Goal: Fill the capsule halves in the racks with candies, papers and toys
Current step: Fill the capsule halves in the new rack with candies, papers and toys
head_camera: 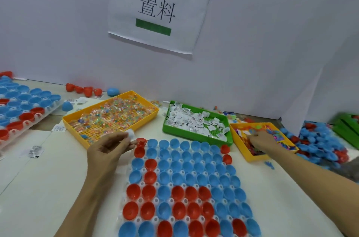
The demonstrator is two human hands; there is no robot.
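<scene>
A white rack (124,174) of open blue and red capsule halves lies in front of me. My left hand (108,147) hovers at its far left corner, pinching a small white packet (131,133) between thumb and fingers, next to a red capsule half (141,142). My right hand (260,140) reaches into the small yellow tray of toys (250,157) at the right, fingers curled down among the coloured pieces. A large yellow tray of wrapped candies (71,119) and a green tray of folded papers (169,132) stand behind the rack.
A second rack of capsule halves (38,122) sits at the far left. Loose red and blue capsule halves (87,90) lie along the wall. A pile of capsule halves (320,143) lies at the right, beside green trays (347,130). Loose papers (35,151) are scattered on the table.
</scene>
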